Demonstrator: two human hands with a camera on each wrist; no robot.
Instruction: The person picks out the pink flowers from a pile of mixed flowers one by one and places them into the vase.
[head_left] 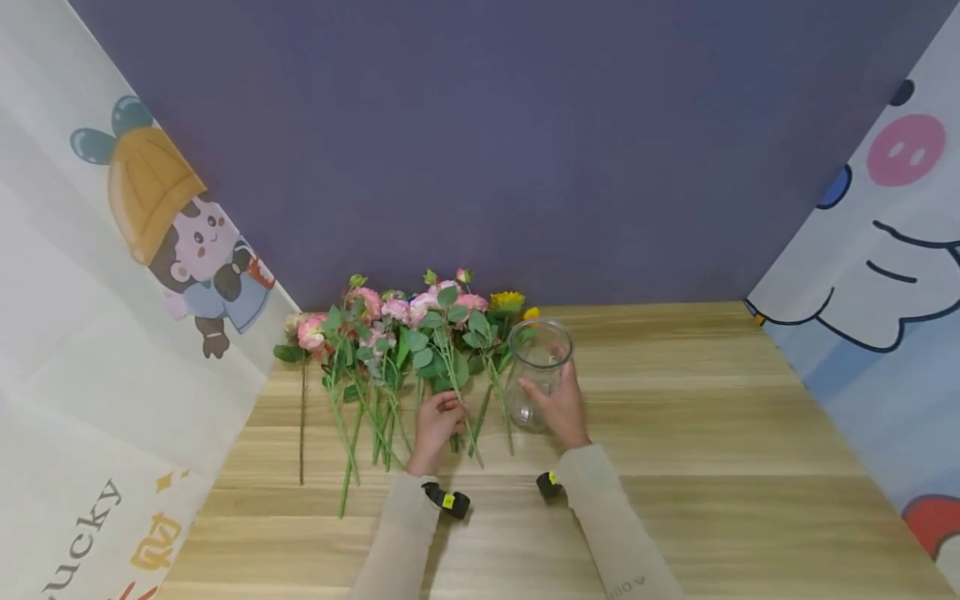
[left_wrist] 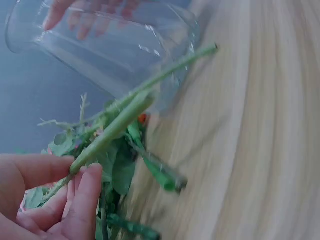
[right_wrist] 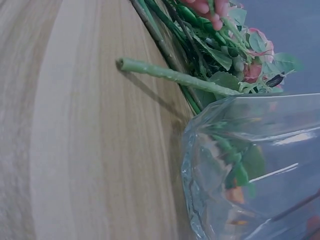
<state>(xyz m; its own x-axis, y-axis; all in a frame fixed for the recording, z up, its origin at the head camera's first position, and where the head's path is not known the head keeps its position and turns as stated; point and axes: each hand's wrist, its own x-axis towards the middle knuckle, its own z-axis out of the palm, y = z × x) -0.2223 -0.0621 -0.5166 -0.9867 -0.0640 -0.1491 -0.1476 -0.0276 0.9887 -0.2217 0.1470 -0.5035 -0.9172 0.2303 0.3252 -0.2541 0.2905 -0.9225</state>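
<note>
In the head view my left hand is at the lower part of the flower bunch. Between thumb and fingers it pinches a green flower stem, whose cut end points toward the glass in the left wrist view. Rounded green leaves spread at the upper part of the bunch. My right hand grips a clear glass vase from its right side, thumb toward the front. The vase has a wide round rim and stands upright with nothing inside; its faceted base shows in the right wrist view.
Artificial flowers lie along the back left of the wooden table: pink blooms, a yellow flower and several loose stems pointing forward. One brown stem lies apart at the left. A dark panel rises behind, with printed cloths at both sides.
</note>
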